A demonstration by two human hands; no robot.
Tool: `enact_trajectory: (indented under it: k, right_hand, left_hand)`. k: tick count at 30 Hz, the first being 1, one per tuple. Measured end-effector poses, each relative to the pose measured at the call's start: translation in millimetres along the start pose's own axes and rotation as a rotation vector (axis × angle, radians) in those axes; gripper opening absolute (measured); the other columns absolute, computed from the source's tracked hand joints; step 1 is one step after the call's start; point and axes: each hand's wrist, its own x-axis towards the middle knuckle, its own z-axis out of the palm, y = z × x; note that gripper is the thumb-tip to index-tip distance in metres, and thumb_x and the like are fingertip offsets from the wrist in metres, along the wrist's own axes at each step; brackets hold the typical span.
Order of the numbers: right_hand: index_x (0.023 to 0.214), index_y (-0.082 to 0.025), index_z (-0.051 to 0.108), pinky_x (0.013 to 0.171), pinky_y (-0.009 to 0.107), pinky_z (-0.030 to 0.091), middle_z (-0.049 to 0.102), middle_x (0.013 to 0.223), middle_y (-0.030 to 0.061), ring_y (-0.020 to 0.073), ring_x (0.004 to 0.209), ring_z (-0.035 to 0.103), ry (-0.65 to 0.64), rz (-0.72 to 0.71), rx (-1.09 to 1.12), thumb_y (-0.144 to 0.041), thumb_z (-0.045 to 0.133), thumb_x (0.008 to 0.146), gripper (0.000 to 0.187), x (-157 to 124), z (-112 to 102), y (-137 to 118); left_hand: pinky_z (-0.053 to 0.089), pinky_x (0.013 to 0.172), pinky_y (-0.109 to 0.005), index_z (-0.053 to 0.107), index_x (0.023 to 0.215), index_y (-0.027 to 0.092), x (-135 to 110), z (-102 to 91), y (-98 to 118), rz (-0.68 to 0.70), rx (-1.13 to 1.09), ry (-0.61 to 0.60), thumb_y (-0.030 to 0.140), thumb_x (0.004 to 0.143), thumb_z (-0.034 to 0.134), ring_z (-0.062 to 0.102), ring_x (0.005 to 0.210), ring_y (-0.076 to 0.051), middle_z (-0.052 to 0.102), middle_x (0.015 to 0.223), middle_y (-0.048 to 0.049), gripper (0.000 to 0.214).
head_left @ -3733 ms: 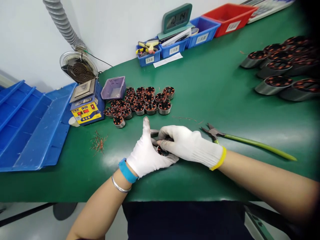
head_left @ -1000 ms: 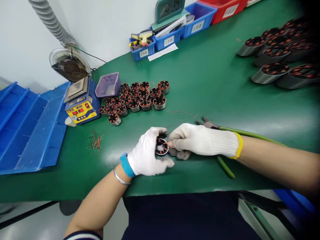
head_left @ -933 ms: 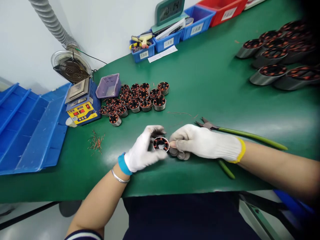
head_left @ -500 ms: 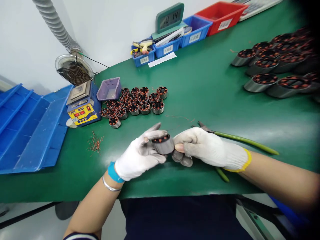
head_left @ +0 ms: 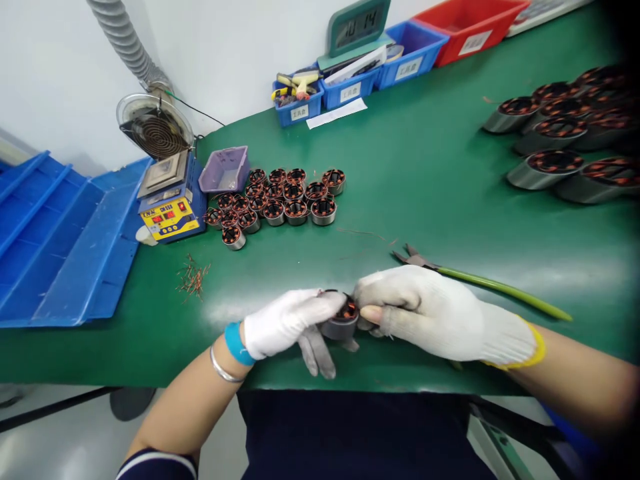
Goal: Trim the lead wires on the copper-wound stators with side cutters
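Observation:
Both my hands wear white knit gloves and meet near the front edge of the green table. My left hand is closed around a small metal stator ring with copper windings, thumb on top and fingers under it. My right hand is closed, its fingertips pinched against the right side of the same stator; what they pinch is too small to make out. Green-handled cutting pliers lie on the table just behind my right hand.
A cluster of small stators sits mid-table beside a purple tray and a blue-yellow solder pot. Cut copper wire scraps lie left. Larger stators fill the right. Blue and red bins and a clock line the back; a blue tray lies left.
Both hands have come closer to the table's front edge with the stator. The left hand turned it from lying face-up to held on its side, with its fingers now beneath it.

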Motion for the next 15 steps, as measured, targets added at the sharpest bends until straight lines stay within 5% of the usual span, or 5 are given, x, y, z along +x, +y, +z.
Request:
enact_trajectory:
  k: [2, 6, 10, 13, 15]
  right_hand:
    - [0.059, -0.016, 0.055, 0.049, 0.022, 0.039, 0.056, 0.058, 0.0026, 0.0102, 0.052, 0.051, -0.031, 0.091, 0.108, -0.045, 0.052, 0.091, 0.043, 0, 2, 1]
    - [0.066, -0.014, 0.06, 0.045, 0.022, 0.043, 0.06, 0.062, 0.0044, 0.0109, 0.048, 0.054, -0.086, 0.325, 0.505, -0.063, 0.063, 0.079, 0.051, -2, 6, 3]
    - [0.062, -0.015, 0.058, 0.043, 0.022, 0.04, 0.058, 0.058, 0.003, 0.0106, 0.046, 0.053, -0.116, 0.327, 0.6, -0.067, 0.062, 0.078, 0.054, -2, 8, 6]
    - [0.059, -0.017, 0.056, 0.047, 0.024, 0.041, 0.057, 0.057, 0.003, 0.0119, 0.051, 0.053, -0.158, 0.23, 0.407, -0.059, 0.055, 0.086, 0.05, -1, 8, 4]
    - [0.059, -0.018, 0.056, 0.051, 0.025, 0.04, 0.057, 0.059, 0.0033, 0.0118, 0.053, 0.052, -0.143, 0.107, 0.206, -0.05, 0.049, 0.091, 0.046, 0, 6, 1]
  left_hand:
    - [0.055, 0.045, -0.026, 0.049, 0.114, 0.016, 2, 1.7, 0, 0.133, -0.009, 0.073, 0.053, 0.08, 0.069, 0.067, 0.058, -0.018, 0.066, 0.094, -0.0109, 0.054]
    - [0.058, 0.088, -0.038, 0.054, 0.113, 0.022, -5, 10.0, -3, 0.805, 0.303, 0.36, 0.028, 0.072, 0.079, 0.064, 0.109, -0.023, 0.048, 0.138, -0.0135, 0.049]
    - [0.056, 0.094, -0.035, 0.06, 0.087, 0.019, -16, 19.4, -5, 1.229, 0.793, 0.289, 0.031, 0.081, 0.07, 0.065, 0.102, -0.02, 0.053, 0.132, -0.0094, 0.016]
    - [0.059, 0.083, -0.03, 0.053, 0.081, 0.021, -14, 20.0, -4, 1.238, 0.76, 0.351, 0.038, 0.085, 0.066, 0.067, 0.088, -0.017, 0.065, 0.095, -0.0056, 0.021]
    - [0.06, 0.079, -0.033, 0.054, 0.086, 0.02, -7, 14.8, -3, 0.962, 0.498, 0.576, 0.049, 0.091, 0.056, 0.067, 0.09, -0.018, 0.066, 0.095, -0.0066, 0.029]
